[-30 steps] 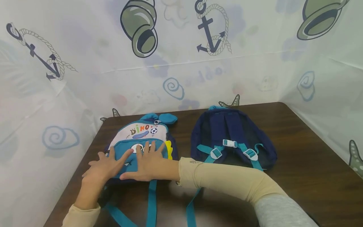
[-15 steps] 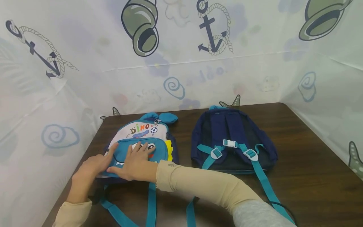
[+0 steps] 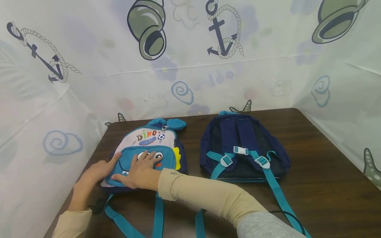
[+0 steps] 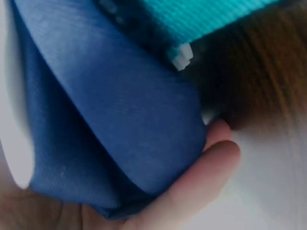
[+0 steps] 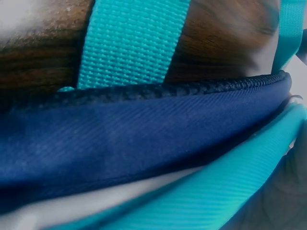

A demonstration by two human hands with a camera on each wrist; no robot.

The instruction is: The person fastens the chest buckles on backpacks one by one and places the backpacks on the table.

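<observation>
A small backpack (image 3: 165, 150) with a teal pocket, a cartoon face and "DINO" lettering lies face up on the left of the table. My right hand (image 3: 141, 170) rests on its pocket with fingers spread. At the left edge, my left hand (image 3: 94, 173) holds the bag's side, its thumb on the front. From the left wrist, fingers (image 4: 206, 165) curl along the navy side panel (image 4: 124, 105); the other fingers are mostly hidden. The right wrist view shows the navy lower edge (image 5: 124, 127) and a teal strap (image 5: 134, 43), but not the hand.
A second navy backpack (image 3: 244, 132) lies back side up to the right, with teal straps (image 3: 278, 190) and white buckles. Both bags lie on a dark wooden table (image 3: 324, 185). A printed white sheet (image 3: 262, 72) stands behind and at the sides. A black cable (image 3: 293, 216) crosses the front right.
Both hands have shifted left and slightly down over the backpack. The left hand's fingers have gone from spread on the front to round its left side. The bags stay in place.
</observation>
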